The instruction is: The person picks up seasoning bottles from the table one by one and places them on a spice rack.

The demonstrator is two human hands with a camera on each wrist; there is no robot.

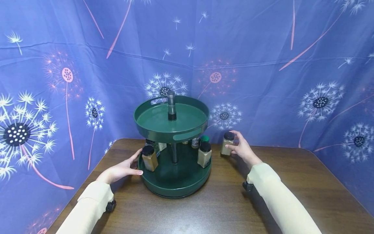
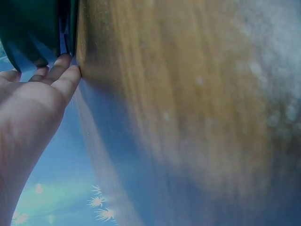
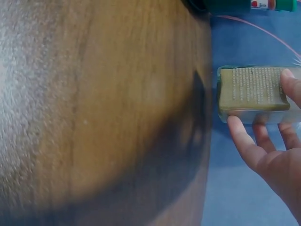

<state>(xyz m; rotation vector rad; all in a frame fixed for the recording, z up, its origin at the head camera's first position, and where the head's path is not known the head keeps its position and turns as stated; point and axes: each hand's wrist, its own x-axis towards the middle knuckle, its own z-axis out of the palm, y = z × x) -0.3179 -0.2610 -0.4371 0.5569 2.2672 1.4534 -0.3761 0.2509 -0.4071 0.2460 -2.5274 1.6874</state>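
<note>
A green two-tier turntable (image 1: 175, 185) stands on the wooden table with spice jars on its lower tier. My left hand (image 1: 124, 169) rests its straight fingers and thumb against the lower tier's left rim; in the left wrist view its fingertips (image 2: 63, 60) meet the green wall. Close by, a black-capped jar of orange-brown powder (image 1: 150, 162) sits inside that rim. To the right of the turntable, my right hand (image 1: 243, 150) grips a spice jar (image 1: 226, 145) with a black lid and pale tan powder. The right wrist view shows small print on this jar (image 3: 254, 87), held between thumb and fingers.
Another black-capped jar of pale powder (image 1: 204, 157) stands at the lower tier's right side, with a green-capped jar (image 1: 205, 139) behind it. The upper tier (image 1: 187, 117) overhangs the lower one around a metal post (image 1: 171, 105). Blue dandelion-print cloth (image 1: 251, 65) hangs behind the table (image 1: 228, 208).
</note>
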